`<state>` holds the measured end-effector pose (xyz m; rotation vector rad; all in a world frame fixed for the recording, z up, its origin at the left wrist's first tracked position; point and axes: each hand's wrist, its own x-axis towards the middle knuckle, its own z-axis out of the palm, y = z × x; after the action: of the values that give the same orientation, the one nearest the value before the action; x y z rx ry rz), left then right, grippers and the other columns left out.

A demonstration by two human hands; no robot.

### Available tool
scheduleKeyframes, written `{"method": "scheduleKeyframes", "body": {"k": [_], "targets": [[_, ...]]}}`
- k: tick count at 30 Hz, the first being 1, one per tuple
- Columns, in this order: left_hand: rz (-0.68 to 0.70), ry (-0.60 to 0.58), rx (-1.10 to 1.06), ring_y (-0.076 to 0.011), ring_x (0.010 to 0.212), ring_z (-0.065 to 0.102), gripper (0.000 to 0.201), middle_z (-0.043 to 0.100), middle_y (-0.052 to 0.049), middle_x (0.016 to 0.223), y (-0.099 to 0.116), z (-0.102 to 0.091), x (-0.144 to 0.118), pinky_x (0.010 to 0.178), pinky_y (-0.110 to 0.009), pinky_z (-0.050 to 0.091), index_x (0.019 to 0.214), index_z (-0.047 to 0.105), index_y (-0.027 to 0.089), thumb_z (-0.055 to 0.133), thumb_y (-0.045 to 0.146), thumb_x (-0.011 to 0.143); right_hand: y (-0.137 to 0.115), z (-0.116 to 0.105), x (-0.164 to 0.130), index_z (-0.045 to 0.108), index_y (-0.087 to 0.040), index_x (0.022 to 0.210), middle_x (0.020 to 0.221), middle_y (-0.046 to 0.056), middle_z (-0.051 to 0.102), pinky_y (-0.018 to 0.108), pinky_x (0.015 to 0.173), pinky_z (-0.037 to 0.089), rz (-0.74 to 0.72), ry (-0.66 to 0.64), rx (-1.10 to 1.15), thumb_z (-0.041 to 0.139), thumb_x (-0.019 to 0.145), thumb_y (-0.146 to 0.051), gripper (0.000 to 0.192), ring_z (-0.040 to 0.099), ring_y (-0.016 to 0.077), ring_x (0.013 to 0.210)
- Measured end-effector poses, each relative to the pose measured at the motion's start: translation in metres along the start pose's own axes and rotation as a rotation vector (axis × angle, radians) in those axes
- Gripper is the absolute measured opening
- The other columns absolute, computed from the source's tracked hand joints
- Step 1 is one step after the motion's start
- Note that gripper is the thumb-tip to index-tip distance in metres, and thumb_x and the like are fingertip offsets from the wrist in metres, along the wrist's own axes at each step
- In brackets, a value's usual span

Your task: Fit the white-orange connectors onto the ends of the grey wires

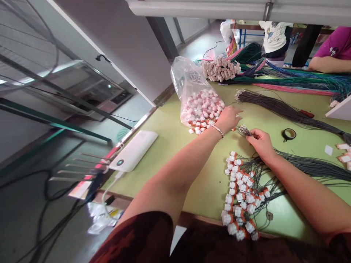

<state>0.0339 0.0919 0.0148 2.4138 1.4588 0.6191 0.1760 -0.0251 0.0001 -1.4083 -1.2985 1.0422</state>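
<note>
The right hand [261, 143] pinches thin black metal-tipped wires [244, 130]; the left hand [229, 117], its grip unclear, is beside white-and-orange plastic connectors [202, 125] on the pale-green table [168, 126].

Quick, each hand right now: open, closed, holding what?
Left hand: cannot tell if open or holding something.
Right hand: closed, holding thin dark wires with silver metal tips.

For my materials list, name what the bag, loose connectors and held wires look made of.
Bag: probably plastic film, clear, shiny and wrinkled. Loose connectors: likely plastic, opaque white and orange, blocky. Held wires: silvery tips suggest metal; darker lengths, perhaps plastic-coated.
</note>
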Motion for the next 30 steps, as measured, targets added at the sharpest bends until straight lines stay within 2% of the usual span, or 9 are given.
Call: {"method": "scheduleKeyframes", "body": {"k": [4,7,9,10,13,15,17,22,30], "targets": [[-0.028,-0.141,0.111,-0.0246,0.093,0.062,0.028,0.068,-0.015,0.100,0.006,0.012,0.010,0.085,-0.034,0.047,0.095,0.075,0.012,0.051,0.011,0.080,0.002,-0.002,0.004,0.049,-0.019,0.058,0.052,-0.006,0.037,0.024,0.051,0.023,-0.013,0.009,0.042,0.057,0.062,-0.031,0.015,0.031,0.0091,0.054],[0.000,-0.014,-0.049,-0.0230,0.097,0.061,0.023,0.069,-0.013,0.100,0.008,-0.003,-0.001,0.090,-0.034,0.046,0.093,0.074,0.013,0.055,0.015,0.080,0.004,-0.003,0.006,0.050,-0.018,0.058,0.054,-0.006,0.037,0.025,0.053,0.024,-0.033,0.008,0.037,0.056,0.063,-0.030,0.014,0.031,0.0093,0.056],[-0.038,0.095,-0.282,-0.0204,0.092,0.062,0.020,0.070,-0.012,0.096,0.012,-0.018,-0.019,0.089,-0.034,0.047,0.093,0.073,0.012,0.058,0.019,0.081,0.005,-0.003,0.006,0.053,-0.018,0.059,0.055,-0.006,0.039,0.025,0.055,0.026,-0.055,0.015,0.026,0.057,0.064,-0.029,0.013,0.033,0.0097,0.057],[-0.103,0.087,-0.441,-0.0179,0.083,0.063,0.020,0.070,-0.010,0.090,0.015,-0.024,-0.031,0.083,-0.033,0.049,0.093,0.073,0.011,0.060,0.019,0.080,0.005,-0.003,0.006,0.054,-0.017,0.059,0.055,-0.005,0.040,0.025,0.055,0.027,-0.068,0.019,0.017,0.058,0.064,-0.029,0.014,0.034,0.0099,0.057],[-0.335,-0.054,-1.021,-0.0110,0.065,0.060,0.017,0.068,-0.006,0.076,0.020,-0.033,-0.069,0.070,-0.027,0.052,0.090,0.070,0.010,0.066,0.021,0.078,0.004,-0.002,0.003,0.058,-0.017,0.061,0.056,-0.004,0.044,0.025,0.057,0.030,-0.103,0.019,-0.017,0.060,0.067,-0.033,0.017,0.037,0.0108,0.058],[-0.486,-0.103,-1.347,-0.0097,0.070,0.062,0.013,0.069,-0.007,0.081,0.020,-0.029,-0.089,0.073,-0.024,0.053,0.088,0.070,0.009,0.067,0.014,0.076,0.003,-0.002,0.001,0.059,-0.017,0.062,0.057,-0.003,0.047,0.025,0.057,0.032,-0.116,0.015,-0.048,0.060,0.068,-0.035,0.019,0.040,0.0119,0.059],[-0.590,-0.136,-1.535,-0.0091,0.073,0.064,0.010,0.070,-0.008,0.083,0.017,-0.021,-0.101,0.077,-0.023,0.053,0.086,0.070,0.008,0.066,0.009,0.077,0.002,-0.002,-0.002,0.059,-0.018,0.061,0.057,-0.002,0.049,0.025,0.057,0.034,-0.123,0.005,-0.072,0.059,0.069,-0.036,0.020,0.043,0.0129,0.061],[-0.632,-0.179,-1.663,-0.0068,0.067,0.063,0.011,0.069,-0.006,0.076,0.011,-0.008,-0.104,0.071,-0.018,0.053,0.084,0.070,0.007,0.059,0.005,0.083,0.001,-0.001,-0.007,0.055,-0.018,0.057,0.054,-0.003,0.044,0.024,0.056,0.033,-0.150,-0.049,-0.144,0.057,0.068,-0.032,0.018,0.040,0.0113,0.057],[-0.628,-0.261,-1.652,-0.0071,0.060,0.063,0.011,0.070,-0.006,0.073,0.009,-0.008,-0.103,0.065,-0.018,0.054,0.086,0.070,0.008,0.060,0.007,0.083,0.007,0.001,-0.005,0.052,-0.018,0.056,0.053,-0.004,0.044,0.023,0.053,0.031,-0.200,-0.069,-0.240,0.054,0.067,-0.026,0.013,0.040,0.0099,0.054]]}}
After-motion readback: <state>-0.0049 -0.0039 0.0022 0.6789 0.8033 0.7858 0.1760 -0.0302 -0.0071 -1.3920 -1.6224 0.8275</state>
